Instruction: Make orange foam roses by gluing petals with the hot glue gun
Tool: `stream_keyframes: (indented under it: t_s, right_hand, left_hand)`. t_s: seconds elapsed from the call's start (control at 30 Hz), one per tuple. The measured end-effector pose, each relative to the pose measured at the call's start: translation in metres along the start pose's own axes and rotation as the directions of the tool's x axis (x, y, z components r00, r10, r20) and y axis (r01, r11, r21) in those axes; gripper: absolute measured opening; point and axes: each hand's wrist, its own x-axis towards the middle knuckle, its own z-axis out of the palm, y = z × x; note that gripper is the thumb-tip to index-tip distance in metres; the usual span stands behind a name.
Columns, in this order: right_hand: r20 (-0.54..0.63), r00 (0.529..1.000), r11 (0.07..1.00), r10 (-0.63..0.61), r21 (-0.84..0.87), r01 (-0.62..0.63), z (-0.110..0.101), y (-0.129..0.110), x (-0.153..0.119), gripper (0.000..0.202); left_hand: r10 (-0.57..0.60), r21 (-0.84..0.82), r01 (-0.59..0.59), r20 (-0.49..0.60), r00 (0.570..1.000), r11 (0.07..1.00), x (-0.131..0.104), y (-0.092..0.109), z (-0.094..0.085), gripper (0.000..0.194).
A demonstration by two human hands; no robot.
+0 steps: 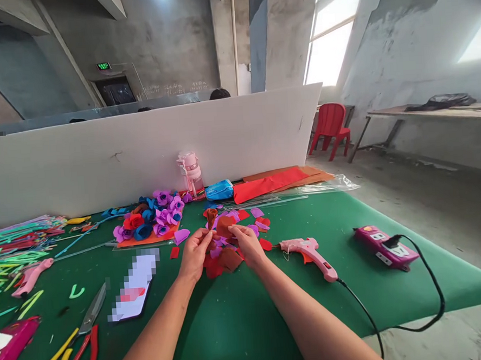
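Pinching a brown roll (212, 216) between thumb and fingertips, the left hand (195, 254) hangs over the petal pile (231, 260) on the green desk (233, 332), while the right hand (248, 246) is closed on a loose brown petal (224, 226), above the pile and just beside the roll. Whether the petal touches the roll I cannot tell, nor what lies under the left fingertips. To handle the pair well, I would grip the roll low and lightly, so that its wound edge neither flattens nor springs loose, and hold the petal by its rim, leaving its middle smooth. Bringing the two edges level before pressing would probably spare a crease, since such thin, soft-looking sheet seems likely to mark easily. The pink glue gun (308, 248) lies to the right of the pile, its nozzle pointing at the pile and near a red petal (264, 244); with its nozzle possibly hot, the right wrist is best kept clear of it. To the left of the pile, rolled purple, blue and red flowers (167, 214) offer a useful model for how far each edge should flare.
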Motion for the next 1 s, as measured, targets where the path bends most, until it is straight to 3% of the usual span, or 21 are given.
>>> stream_keyframes:
  t_s: [0.2, 0.47, 0.73, 1.0]
  right_hand:
    - [-0.023, 0.997, 0.997, -0.073, 0.012, 0.073, 0.001, -0.005, -0.003, 0.025]
    - [-0.032, 0.991, 0.990, -0.132, -0.059, 0.130, -0.001, -0.015, -0.003, 0.028]
    - [0.017, 0.971, 0.944, -0.240, -0.231, 0.237, -0.001, -0.010, -0.002, 0.029]
    - [0.041, 0.969, 0.927, -0.243, -0.284, 0.244, -0.002, -0.008, -0.002, 0.029]
  left_hand:
    - [0.007, 0.004, -0.006, -0.086, 0.996, 1.000, 0.002, -0.007, -0.001, 0.032]
    - [-0.035, 0.032, 0.038, -0.070, 0.997, 0.999, 0.002, -0.010, -0.001, 0.032]
    - [-0.149, -0.071, 0.144, -0.068, 0.987, 0.987, 0.000, -0.009, 0.003, 0.036]
    - [-0.169, -0.069, 0.168, -0.009, 0.986, 0.983, -0.004, -0.006, 0.010, 0.033]
